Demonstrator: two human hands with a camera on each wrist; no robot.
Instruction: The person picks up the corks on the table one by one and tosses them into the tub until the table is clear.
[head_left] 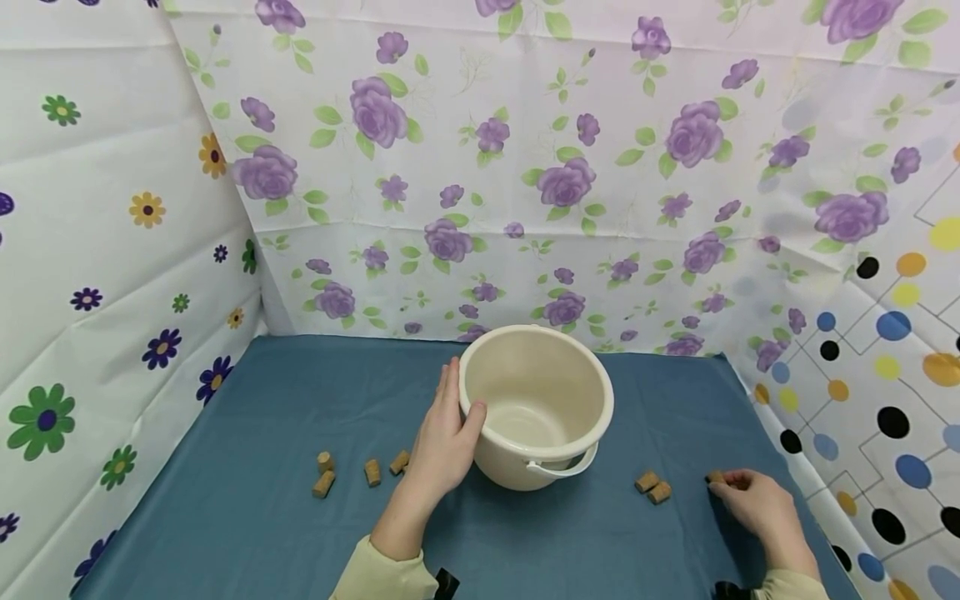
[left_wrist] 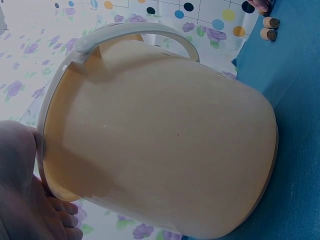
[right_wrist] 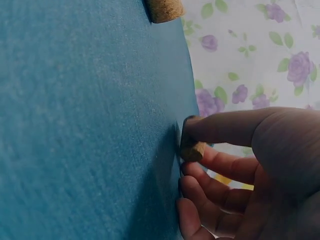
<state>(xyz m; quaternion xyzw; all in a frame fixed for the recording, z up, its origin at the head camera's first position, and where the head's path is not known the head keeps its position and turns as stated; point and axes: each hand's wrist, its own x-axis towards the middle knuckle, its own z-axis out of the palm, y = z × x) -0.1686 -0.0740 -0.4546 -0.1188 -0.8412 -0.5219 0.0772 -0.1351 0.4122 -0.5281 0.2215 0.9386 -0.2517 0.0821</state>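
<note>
A cream bucket [head_left: 517, 467] with a white handle [head_left: 564, 468] stands mid-table, its mouth tipped towards the head camera. My left hand [head_left: 444, 442] grips its left rim, the thumb over the edge and the fingers along the outer wall. In the left wrist view the bucket's side [left_wrist: 165, 135] fills most of the picture. At the right of the table, my right hand [head_left: 761, 504] pinches a cork [head_left: 716, 477] between thumb and fingers. The right wrist view shows this cork [right_wrist: 192, 145] close over the cloth, partly covered by the thumb.
Two corks [head_left: 652, 487] lie between the bucket and my right hand. Several more, including an upright cork [head_left: 325, 461] and a lying one [head_left: 372, 472], are left of the bucket. A blue cloth [head_left: 555, 542] covers the table, and flowered sheets [head_left: 450, 150] hang behind it.
</note>
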